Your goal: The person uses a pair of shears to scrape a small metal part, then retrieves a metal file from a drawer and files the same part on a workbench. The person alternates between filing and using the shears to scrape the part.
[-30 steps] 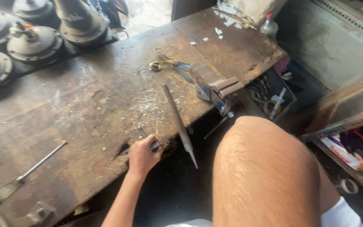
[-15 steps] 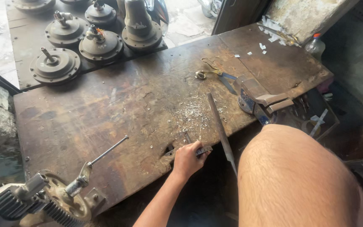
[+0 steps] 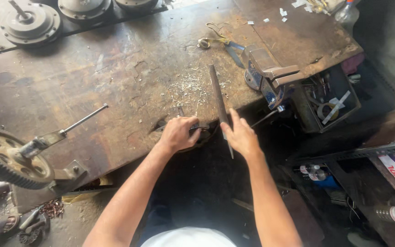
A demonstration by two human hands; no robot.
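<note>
My left hand point(image 3: 178, 132) is closed around a small dark metal piece point(image 3: 200, 129) at the front edge of the worn wooden workbench point(image 3: 115, 77). A long flat metal file point(image 3: 217, 93) lies just to its right, its thin end sticking out past the bench edge. My right hand point(image 3: 241, 136) is at that overhanging end, fingers spread and touching the file without closing on it. Pale metal filings point(image 3: 190, 84) are scattered on the bench beside the file.
A blue bench vise point(image 3: 268, 75) is fixed at the bench's right edge, with scissors point(image 3: 220, 42) behind it. Round metal housings point(image 3: 30, 23) stand at the back left. A toothed gear wheel on a shaft point(image 3: 12, 158) sits at the left. An open tool box point(image 3: 330, 98) hangs below right.
My right hand has come into view and reached the file's overhanging end. My bare knee has dropped out of sight. The left hand stays at the bench edge.
</note>
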